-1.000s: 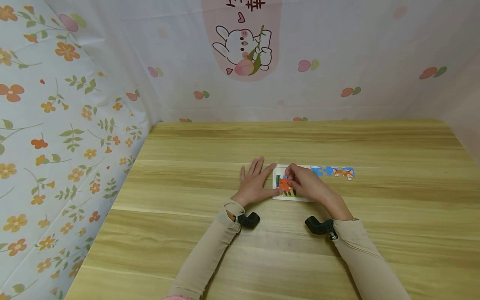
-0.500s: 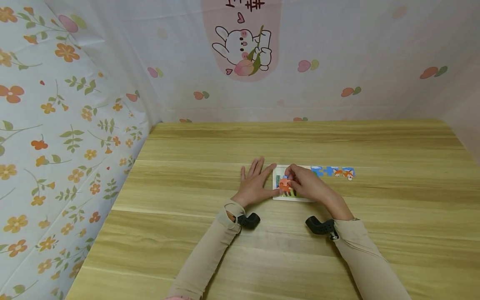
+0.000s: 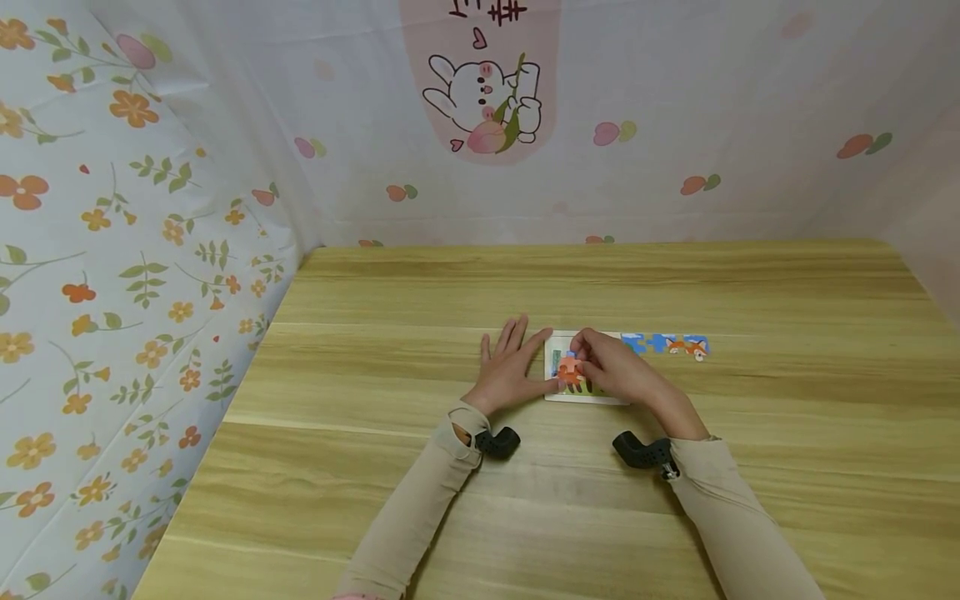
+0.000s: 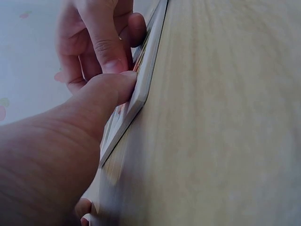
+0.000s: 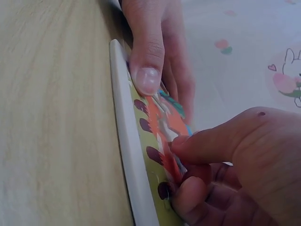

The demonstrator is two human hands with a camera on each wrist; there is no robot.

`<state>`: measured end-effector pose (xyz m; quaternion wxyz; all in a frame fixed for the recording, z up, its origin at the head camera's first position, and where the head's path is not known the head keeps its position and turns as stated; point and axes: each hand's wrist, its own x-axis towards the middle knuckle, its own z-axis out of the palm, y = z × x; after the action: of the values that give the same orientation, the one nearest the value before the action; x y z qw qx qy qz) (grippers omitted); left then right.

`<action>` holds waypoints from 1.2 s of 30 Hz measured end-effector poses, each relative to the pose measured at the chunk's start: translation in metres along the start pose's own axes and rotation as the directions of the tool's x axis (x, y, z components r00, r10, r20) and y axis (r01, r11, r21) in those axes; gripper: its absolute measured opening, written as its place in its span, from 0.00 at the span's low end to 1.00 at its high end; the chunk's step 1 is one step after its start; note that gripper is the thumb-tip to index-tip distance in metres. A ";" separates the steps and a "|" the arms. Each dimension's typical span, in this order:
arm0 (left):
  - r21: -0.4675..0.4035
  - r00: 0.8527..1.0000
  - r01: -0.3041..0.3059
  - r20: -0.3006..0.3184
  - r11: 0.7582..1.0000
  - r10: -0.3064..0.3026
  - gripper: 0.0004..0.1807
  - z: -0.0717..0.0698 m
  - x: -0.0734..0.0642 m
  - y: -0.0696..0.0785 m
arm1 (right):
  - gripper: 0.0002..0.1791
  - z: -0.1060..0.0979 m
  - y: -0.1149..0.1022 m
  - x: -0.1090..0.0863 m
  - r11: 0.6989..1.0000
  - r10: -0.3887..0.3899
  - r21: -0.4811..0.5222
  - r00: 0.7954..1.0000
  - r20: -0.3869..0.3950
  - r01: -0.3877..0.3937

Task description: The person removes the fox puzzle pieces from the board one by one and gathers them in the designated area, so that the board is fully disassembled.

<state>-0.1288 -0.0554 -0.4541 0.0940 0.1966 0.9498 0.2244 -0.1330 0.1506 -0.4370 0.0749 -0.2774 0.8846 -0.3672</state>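
Note:
A white-framed jigsaw board (image 3: pixel 588 398) lies on the table between the two hands. My left hand (image 3: pixel 508 371) rests at its left end with fingers spread. The left thumb (image 5: pixel 148 77) presses on the near left part of the picture, as the right wrist view shows. Over the board, my right hand (image 3: pixel 615 367) pinches an orange jigsaw piece (image 3: pixel 570 364) between thumb and fingers. That piece is tilted above the pieces in the frame and overlaps them. Brown feet on green show along the near row (image 5: pixel 153 154). The right hand hides the board's right part.
Several loose jigsaw pieces lie in a row right of the board: blue sky pieces (image 3: pixel 636 342) and ones with a fox face (image 3: pixel 696 347). The wooden table (image 3: pixel 555 517) stretches around. A printed white cloth (image 3: pixel 637 192) hangs behind and at the left.
The orange piece in my right hand has tilted, its face now looking paler, with more of the picture below it showing. Both hands have stayed nearly in place.

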 end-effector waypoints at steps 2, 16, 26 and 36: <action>-0.002 1.000 0.002 0.000 1.000 -0.002 0.46 0.000 0.000 0.000 | 0.07 -0.001 0.000 0.000 0.999 0.005 0.034 1.000 0.007 -0.006; -0.015 1.000 -0.006 -0.011 1.000 0.006 0.45 0.001 -0.001 0.000 | 0.10 -0.033 0.002 -0.015 0.993 0.115 -0.007 0.989 -0.092 -0.116; -0.017 1.000 -0.015 -0.015 1.000 0.015 0.45 0.000 -0.002 0.000 | 0.11 -0.060 0.016 -0.032 0.980 0.192 -0.030 0.978 -0.082 -0.195; -0.014 1.000 -0.011 -0.013 1.000 0.011 0.45 0.000 -0.002 0.001 | 0.10 -0.075 0.023 -0.044 0.970 0.241 -0.036 0.969 0.047 -0.239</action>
<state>-0.1269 -0.0557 -0.4533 0.0882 0.1997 0.9477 0.2329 -0.1314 0.2334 -0.4020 0.1370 -0.1787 0.9150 -0.3349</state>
